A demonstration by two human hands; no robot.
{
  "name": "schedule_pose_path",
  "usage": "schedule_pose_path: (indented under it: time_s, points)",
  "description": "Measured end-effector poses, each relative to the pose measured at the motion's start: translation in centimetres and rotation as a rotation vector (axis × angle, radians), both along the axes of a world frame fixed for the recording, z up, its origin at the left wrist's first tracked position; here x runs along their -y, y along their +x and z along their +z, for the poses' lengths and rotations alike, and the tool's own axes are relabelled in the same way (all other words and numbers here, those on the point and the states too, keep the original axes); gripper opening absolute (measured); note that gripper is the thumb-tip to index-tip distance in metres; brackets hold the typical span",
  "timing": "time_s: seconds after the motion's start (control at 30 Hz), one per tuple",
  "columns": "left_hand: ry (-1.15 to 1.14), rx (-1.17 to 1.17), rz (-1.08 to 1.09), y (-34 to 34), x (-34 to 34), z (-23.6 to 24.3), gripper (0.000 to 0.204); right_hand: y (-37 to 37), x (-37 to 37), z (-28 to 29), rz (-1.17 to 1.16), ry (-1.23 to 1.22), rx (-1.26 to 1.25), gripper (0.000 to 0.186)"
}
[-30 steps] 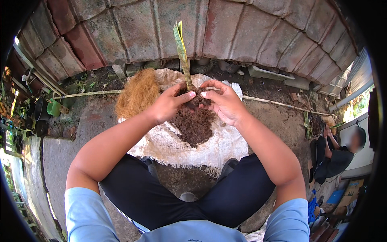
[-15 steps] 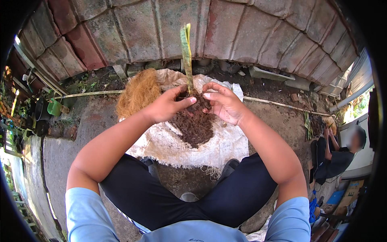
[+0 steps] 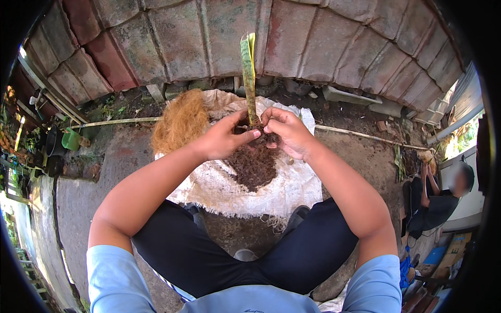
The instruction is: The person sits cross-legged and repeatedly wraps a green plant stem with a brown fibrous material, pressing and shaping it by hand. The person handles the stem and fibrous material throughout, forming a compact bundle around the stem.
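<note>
A snake plant (image 3: 249,78) with a tall green, yellow-edged leaf stands nearly upright between my hands. Its dark, fibrous root ball (image 3: 259,139) is at the leaf's base. My left hand (image 3: 229,137) curls round the left side of the root ball, thumb pressed on its front. From the right, my right hand (image 3: 287,133) pinches at the top of the root ball, close to the leaf base; its fingertips are partly hidden. Below them a heap of dark soil (image 3: 255,172) lies on a white woven sack (image 3: 209,182).
Brown coir fibre (image 3: 180,122) is piled on the sack's left side. Beyond runs a slope of roof tiles (image 3: 224,39), with a thin pole (image 3: 360,133) along the ground. A green pot (image 3: 70,139) stands far left; a seated person (image 3: 436,201) is at the right.
The snake plant has tipped slightly right and turned, showing more of its leaf face. My right hand has closed in from a looser, spread position; my left hand has shifted a little right.
</note>
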State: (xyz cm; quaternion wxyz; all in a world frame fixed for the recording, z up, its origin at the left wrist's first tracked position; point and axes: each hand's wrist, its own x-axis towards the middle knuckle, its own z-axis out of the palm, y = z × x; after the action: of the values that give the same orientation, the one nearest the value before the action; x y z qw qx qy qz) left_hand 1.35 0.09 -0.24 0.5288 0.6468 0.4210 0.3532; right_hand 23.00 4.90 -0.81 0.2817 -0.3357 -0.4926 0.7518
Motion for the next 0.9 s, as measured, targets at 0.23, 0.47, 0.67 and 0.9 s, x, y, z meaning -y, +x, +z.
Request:
schedule_pose_path:
  time_s: [0.23, 0.47, 0.67, 0.9]
  points:
    - [-0.074, 0.103, -0.044, -0.3, -0.1, -0.2, 0.049, 0.0, 0.1, 0.7, 0.006, -0.076, -0.055, 0.008]
    - [-0.184, 0.204, 0.037, -4.0, -1.1, -0.1, 0.041, 4.0, -2.4, 0.4, 0.16, -0.136, -0.279, 0.006]
    - [-0.266, 0.449, 0.075, -6.5, -0.6, 0.5, 0.039, 5.2, -1.4, 0.6, 0.094, 0.182, 0.559, 0.025]
    - [-0.36, 0.352, 0.1, -3.2, 0.1, 1.1, 0.052, 4.5, -1.9, -5.2, 0.228, 0.343, 0.747, 0.045]
